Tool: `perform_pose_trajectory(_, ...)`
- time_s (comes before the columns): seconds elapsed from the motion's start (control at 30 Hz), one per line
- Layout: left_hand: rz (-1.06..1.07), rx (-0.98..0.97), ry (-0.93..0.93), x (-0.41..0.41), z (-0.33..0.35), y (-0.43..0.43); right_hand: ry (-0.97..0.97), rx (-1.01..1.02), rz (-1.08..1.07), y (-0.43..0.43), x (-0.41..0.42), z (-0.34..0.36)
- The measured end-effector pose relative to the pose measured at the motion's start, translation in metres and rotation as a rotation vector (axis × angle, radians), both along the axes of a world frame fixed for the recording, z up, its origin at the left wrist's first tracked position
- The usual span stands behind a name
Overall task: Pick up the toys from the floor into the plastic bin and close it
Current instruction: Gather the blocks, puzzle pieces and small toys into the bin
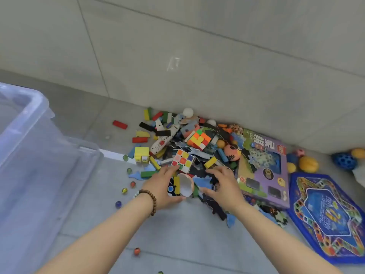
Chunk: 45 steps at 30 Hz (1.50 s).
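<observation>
Two spread: left grip [162,186], right grip [223,186] on toy pile [197,139] | bin [83,144] left, floor [110,184] between

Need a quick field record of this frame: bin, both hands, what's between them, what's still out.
bin: clear plastic storage bin, left of the pile, open, no lid in view
left hand: fingers spread, fingertips beside the white-framed puzzle cube
right hand: fingers spread over blue flat puzzle pieces
between hands: white paper cup on its side
right of pile: purple cardboard game box, blue star-patterned game board
loose: glass marbles, red wooden block
progress: toys on floor, none seen in bin
</observation>
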<state>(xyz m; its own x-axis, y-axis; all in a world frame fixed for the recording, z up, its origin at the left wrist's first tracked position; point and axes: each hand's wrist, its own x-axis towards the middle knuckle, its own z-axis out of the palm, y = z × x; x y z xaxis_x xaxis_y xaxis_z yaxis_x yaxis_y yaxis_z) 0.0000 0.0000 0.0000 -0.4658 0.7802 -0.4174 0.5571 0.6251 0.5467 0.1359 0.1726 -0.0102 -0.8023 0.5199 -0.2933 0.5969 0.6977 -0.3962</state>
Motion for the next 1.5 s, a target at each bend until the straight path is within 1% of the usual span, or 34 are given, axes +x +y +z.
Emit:
perform_pose_trajectory(0.1,-0.023,-0.007,-0.003,0.0,-0.007,0.006,-0.057,0.048,0.03,0.003,0.0,-0.009)
perform_pose_trajectory(0.17,-0.019,0.004,0.005,0.0,-0.017,0.008,-0.041,0.041,0.029,0.002,-0.002,-0.014)
perform_pose_trajectory(0.27,-0.018,0.014,0.035,0.003,-0.025,0.01,0.013,-0.048,-0.004,0.0,-0.005,-0.018)
perform_pose_trajectory(0.4,-0.048,-0.026,0.062,0.005,-0.033,0.005,0.004,-0.277,-0.043,-0.009,0.0,-0.024)
perform_pose_trajectory(0.5,-0.02,-0.038,0.058,0.005,-0.037,-0.006,-0.017,-0.296,-0.019,-0.02,0.004,-0.025)
perform_pose_trajectory(0.57,0.014,-0.039,0.036,0.006,-0.036,-0.011,0.012,-0.353,-0.022,-0.028,0.005,-0.025)
perform_pose_trajectory(0.67,0.069,-0.031,-0.02,0.007,-0.036,-0.012,0.082,-0.525,-0.125,-0.039,0.005,-0.026)
perform_pose_trajectory(0.77,0.117,-0.033,-0.071,0.009,-0.035,-0.014,0.099,-0.599,-0.185,-0.044,0.007,-0.03)
perform_pose_trajectory(0.9,0.2,-0.033,-0.134,0.009,-0.036,-0.023,0.139,-0.813,-0.316,-0.049,0.009,-0.027)
perform_pose_trajectory(1.03,0.224,-0.064,-0.131,0.012,-0.037,-0.023,0.211,-0.867,-0.413,-0.055,0.009,-0.027)
perform_pose_trajectory(1.13,0.23,-0.067,-0.12,0.014,-0.036,-0.021,0.245,-0.798,-0.496,-0.057,0.008,-0.033)
perform_pose_trajectory(1.2,0.242,-0.066,-0.129,0.013,-0.036,-0.022,0.254,-0.804,-0.55,-0.058,0.004,-0.036)
perform_pose_trajectory(1.33,0.257,-0.073,-0.136,0.008,-0.036,-0.024,0.267,-0.953,-0.664,-0.059,-0.005,-0.036)
perform_pose_trajectory(1.5,0.247,-0.08,-0.145,0.007,-0.034,-0.024,0.223,-1.118,-0.681,-0.062,-0.007,-0.029)
